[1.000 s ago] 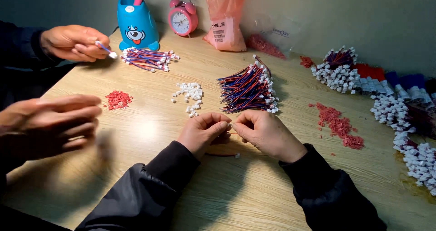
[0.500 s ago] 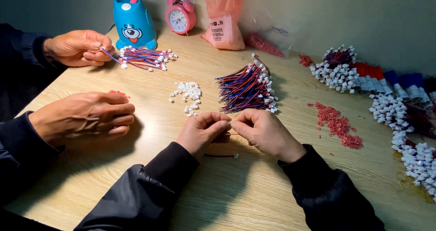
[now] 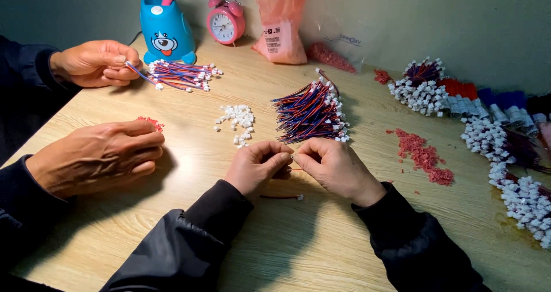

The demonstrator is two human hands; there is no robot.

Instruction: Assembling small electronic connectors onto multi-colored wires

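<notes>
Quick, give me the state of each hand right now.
Left hand: closed, pinching a thin red wire at its fingertips.
Right hand: closed, pinching the same wire against the left.

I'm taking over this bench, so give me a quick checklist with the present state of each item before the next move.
1. Left hand and right hand meet over a small wire piece: ok.
2. How the piece sits in the fingertips: cannot tell, hidden.
3. Wire bundle just beyond the hands: ok.
4. White connector pile nearby: ok.
5. Loose wire lies under the left wrist: not ok.
6. Co-worker's hand apart from both: ok.
</notes>
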